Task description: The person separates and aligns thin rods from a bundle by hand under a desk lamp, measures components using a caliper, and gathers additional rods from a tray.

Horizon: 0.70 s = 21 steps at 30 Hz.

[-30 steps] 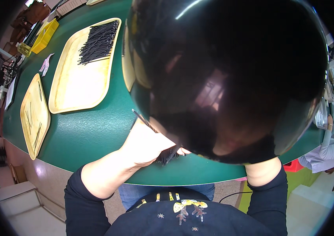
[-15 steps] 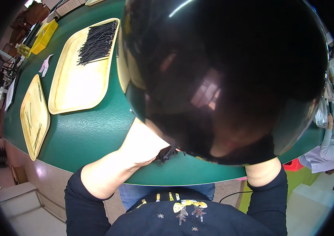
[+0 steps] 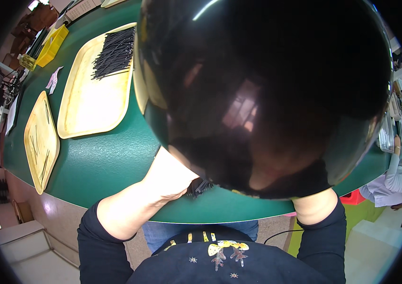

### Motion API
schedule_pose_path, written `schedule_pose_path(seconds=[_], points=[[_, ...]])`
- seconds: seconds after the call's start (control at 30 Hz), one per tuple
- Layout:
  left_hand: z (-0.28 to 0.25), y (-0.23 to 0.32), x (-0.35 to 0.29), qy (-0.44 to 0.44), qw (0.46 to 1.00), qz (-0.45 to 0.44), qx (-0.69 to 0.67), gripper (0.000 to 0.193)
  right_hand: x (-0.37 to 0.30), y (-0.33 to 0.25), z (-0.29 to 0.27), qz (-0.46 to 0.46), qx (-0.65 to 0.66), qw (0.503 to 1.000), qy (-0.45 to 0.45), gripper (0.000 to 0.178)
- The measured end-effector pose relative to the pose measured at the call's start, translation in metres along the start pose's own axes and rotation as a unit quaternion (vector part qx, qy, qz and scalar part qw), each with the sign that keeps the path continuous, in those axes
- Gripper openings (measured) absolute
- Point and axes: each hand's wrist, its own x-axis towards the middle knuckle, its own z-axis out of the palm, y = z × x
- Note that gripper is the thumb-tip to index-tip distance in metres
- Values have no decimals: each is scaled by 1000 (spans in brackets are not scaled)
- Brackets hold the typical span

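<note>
A large glossy black dome (image 3: pixel 267 94) fills the upper middle and right of the view, hiding much of what lies under it. My left hand (image 3: pixel 170 176) reaches beneath its lower left edge, fingers out of sight. From the inner side of that hand stick the ends of a bundle of thin black wires (image 3: pixel 199 188), which it appears to be gripping just above the green table (image 3: pixel 101 165). Of my right arm only the bare wrist (image 3: pixel 315 206) and dark sleeve show; the right hand is behind the dome.
To the left, a cream tray (image 3: pixel 94 106) bears a pile of similar black wires (image 3: pixel 114 52). A smaller tray (image 3: pixel 41 142) beside it holds several thin dark pieces. Farther back are a pink scrap (image 3: pixel 54 79) and a yellow bin (image 3: pixel 53 46). Another person (image 3: pixel 390 184) sits at far right.
The dome and cream tray have shifted slightly left in view. My left hand and the wire bundle have barely moved; the right wrist stays in place.
</note>
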Motion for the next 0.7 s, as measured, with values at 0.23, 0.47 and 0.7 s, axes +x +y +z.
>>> schedule_pose_path(seconds=[0.23, 0.47, 0.7], points=[[-10, -5, -2, 7, 998, -27, -63, 29, -1, 8, -9, -195, -336, 920, -47, 54], [53, 38, 18, -6, 980, -125, 153, 14, 5, -14, -12, 160, -8, 984, -80, 36], [46, 33, 12, 1, 986, -154, 62, 19, -17, 18, -28, 89, 104, 977, -166, 36]])
